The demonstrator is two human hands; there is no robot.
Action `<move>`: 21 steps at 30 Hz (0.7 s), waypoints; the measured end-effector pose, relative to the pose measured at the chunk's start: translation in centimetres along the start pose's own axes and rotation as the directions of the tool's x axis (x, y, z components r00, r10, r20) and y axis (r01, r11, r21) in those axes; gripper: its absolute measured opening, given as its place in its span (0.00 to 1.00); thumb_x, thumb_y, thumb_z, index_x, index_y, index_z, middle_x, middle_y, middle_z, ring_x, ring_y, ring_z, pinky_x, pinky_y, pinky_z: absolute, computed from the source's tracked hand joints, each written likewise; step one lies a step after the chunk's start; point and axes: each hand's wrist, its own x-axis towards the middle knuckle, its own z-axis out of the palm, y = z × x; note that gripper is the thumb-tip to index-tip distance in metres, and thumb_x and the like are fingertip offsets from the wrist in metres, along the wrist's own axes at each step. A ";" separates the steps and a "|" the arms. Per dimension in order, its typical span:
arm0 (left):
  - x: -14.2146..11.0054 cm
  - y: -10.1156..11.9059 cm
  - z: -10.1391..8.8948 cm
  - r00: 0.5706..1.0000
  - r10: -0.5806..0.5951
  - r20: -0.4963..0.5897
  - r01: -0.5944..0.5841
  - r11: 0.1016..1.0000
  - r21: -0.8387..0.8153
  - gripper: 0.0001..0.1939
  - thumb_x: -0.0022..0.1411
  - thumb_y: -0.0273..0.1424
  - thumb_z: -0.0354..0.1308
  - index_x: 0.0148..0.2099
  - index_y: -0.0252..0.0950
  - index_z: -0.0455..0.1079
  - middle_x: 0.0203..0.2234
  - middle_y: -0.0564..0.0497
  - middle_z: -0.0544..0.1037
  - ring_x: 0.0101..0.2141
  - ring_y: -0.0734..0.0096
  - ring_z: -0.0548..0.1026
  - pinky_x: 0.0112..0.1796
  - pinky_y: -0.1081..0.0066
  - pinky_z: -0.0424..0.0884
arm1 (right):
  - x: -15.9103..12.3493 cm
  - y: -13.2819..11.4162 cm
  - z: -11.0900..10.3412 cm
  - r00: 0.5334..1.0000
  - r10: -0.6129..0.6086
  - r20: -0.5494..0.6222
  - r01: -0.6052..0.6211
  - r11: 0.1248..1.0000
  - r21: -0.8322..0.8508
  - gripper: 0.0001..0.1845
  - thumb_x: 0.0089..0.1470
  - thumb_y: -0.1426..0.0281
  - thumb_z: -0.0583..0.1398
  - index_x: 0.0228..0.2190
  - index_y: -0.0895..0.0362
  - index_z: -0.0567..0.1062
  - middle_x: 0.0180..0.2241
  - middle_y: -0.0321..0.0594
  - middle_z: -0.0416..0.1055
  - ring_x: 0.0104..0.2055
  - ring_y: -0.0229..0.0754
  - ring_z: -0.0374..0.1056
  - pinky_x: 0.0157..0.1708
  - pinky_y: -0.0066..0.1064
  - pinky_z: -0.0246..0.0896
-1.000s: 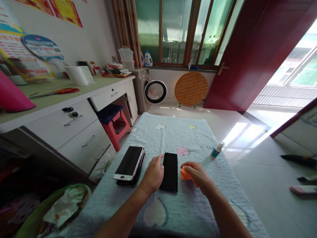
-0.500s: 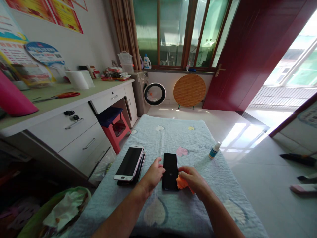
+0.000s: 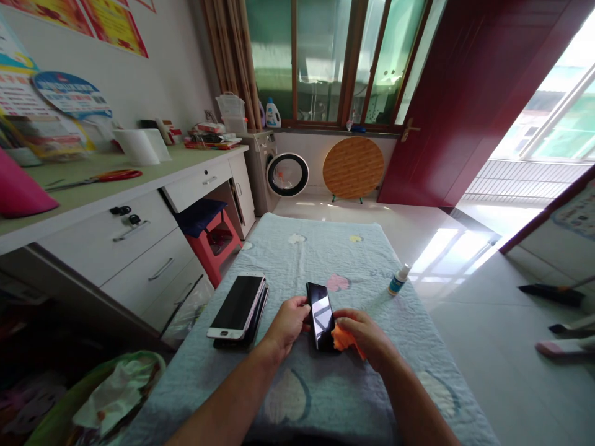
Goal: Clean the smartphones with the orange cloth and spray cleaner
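Note:
A black smartphone point(image 3: 320, 314) is tilted up off the cloth-covered table, its screen reflecting the bright window. My left hand point(image 3: 292, 321) grips its left edge, fingers curled under it and thumb on the side. My right hand point(image 3: 357, 328) is closed on an orange cloth point(image 3: 344, 339), which hangs below the fingers against the phone's lower right edge. To the left lies a stack of phones, a white-framed smartphone point(image 3: 238, 303) on top and a dark one point(image 3: 253, 328) beneath. A small spray bottle point(image 3: 398, 280) stands upright to the right.
A pale blue quilted cover point(image 3: 297, 260) lies over the table. On the left stand a white desk point(image 3: 153, 248) and a red stool point(image 3: 218, 241). A bin point(image 3: 155, 371) with crumpled paper is at lower left. Behind are a washing machine point(image 3: 260, 155) with its door open and a round wooden tabletop point(image 3: 353, 167).
My left hand has taken hold of the black phone and tilted its left side up from the table. The right hand, with the orange cloth, stays at its right edge.

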 end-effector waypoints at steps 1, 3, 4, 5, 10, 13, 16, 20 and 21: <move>0.1 -0.1 0.0 1.000 -0.002 -0.004 0.002 1.000 -0.001 0.14 0.53 0.24 0.52 0.42 0.30 0.73 0.26 0.49 0.78 0.24 0.72 0.75 0.23 0.77 0.65 | 0.0 0.0 0.0 1.000 -0.001 0.001 0.001 1.000 0.006 0.15 0.44 0.64 0.57 0.32 0.59 0.77 0.25 0.38 0.74 0.26 0.40 0.70 0.29 0.29 0.64; 0.1 -0.2 0.0 1.000 -0.006 -0.013 0.006 1.000 -0.004 0.15 0.53 0.24 0.53 0.43 0.30 0.73 0.25 0.50 0.78 0.22 0.73 0.74 0.22 0.77 0.65 | 0.0 0.1 0.0 1.000 -0.016 0.016 0.016 1.000 0.006 0.15 0.44 0.65 0.57 0.32 0.59 0.77 0.26 0.38 0.74 0.27 0.40 0.70 0.28 0.29 0.63; 0.2 -0.2 0.0 1.000 -0.007 -0.016 0.007 1.000 -0.004 0.16 0.52 0.24 0.53 0.44 0.30 0.73 0.24 0.50 0.77 0.22 0.73 0.74 0.22 0.76 0.66 | 0.0 0.0 -0.1 0.999 -0.024 0.028 0.024 1.000 0.003 0.15 0.45 0.65 0.57 0.33 0.59 0.77 0.26 0.38 0.74 0.27 0.40 0.70 0.28 0.29 0.63; 0.2 -0.2 0.0 1.000 -0.009 -0.018 0.009 1.000 -0.005 0.17 0.52 0.23 0.52 0.44 0.30 0.73 0.23 0.51 0.77 0.21 0.73 0.74 0.22 0.76 0.67 | 0.0 0.0 -0.1 0.999 -0.030 0.035 0.030 1.000 -0.001 0.15 0.45 0.65 0.57 0.34 0.59 0.76 0.26 0.38 0.74 0.27 0.40 0.70 0.28 0.29 0.63; 0.4 -0.3 0.1 0.999 -0.005 -0.046 0.005 1.000 0.003 0.19 0.52 0.22 0.51 0.47 0.31 0.72 0.20 0.53 0.75 0.21 0.72 0.73 0.22 0.76 0.68 | 0.6 -0.3 -0.7 0.990 -0.107 -0.094 0.096 0.988 -0.117 0.22 0.47 0.62 0.57 0.43 0.60 0.72 0.27 0.37 0.73 0.29 0.41 0.71 0.28 0.29 0.63; 0.6 -0.4 0.3 0.998 0.003 -0.065 -0.003 1.000 0.001 0.19 0.53 0.21 0.51 0.47 0.31 0.72 0.20 0.54 0.74 0.21 0.72 0.73 0.21 0.77 0.67 | 1.3 0.2 -1.2 0.954 -0.232 -0.189 0.188 0.956 -0.223 0.23 0.50 0.61 0.56 0.46 0.60 0.70 0.31 0.41 0.75 0.33 0.44 0.72 0.30 0.31 0.65; 0.8 -0.7 0.3 0.997 0.012 -0.077 -0.013 1.000 -0.007 0.20 0.52 0.20 0.51 0.47 0.31 0.72 0.20 0.54 0.73 0.21 0.72 0.73 0.20 0.77 0.66 | 2.1 1.1 -1.4 0.860 -0.413 -0.298 0.301 0.884 -0.358 0.21 0.50 0.62 0.58 0.45 0.58 0.72 0.39 0.45 0.75 0.41 0.47 0.72 0.39 0.37 0.67; 0.7 -1.0 0.3 0.994 0.028 -0.102 -0.030 0.999 -0.017 0.21 0.52 0.19 0.52 0.49 0.30 0.71 0.20 0.55 0.73 0.20 0.74 0.72 0.21 0.77 0.66 | 2.3 1.7 -1.3 0.749 -0.589 -0.303 0.347 0.739 -0.578 0.14 0.51 0.66 0.57 0.40 0.57 0.74 0.39 0.44 0.74 0.43 0.47 0.70 0.45 0.39 0.63; 0.6 -1.0 0.3 0.993 0.034 -0.112 -0.036 0.999 -0.019 0.22 0.52 0.19 0.52 0.50 0.30 0.71 0.20 0.55 0.73 0.20 0.74 0.72 0.21 0.77 0.66 | 2.3 1.7 -1.3 0.737 -0.613 -0.284 0.353 0.707 -0.612 0.12 0.52 0.67 0.57 0.38 0.57 0.74 0.38 0.44 0.73 0.42 0.46 0.70 0.45 0.38 0.63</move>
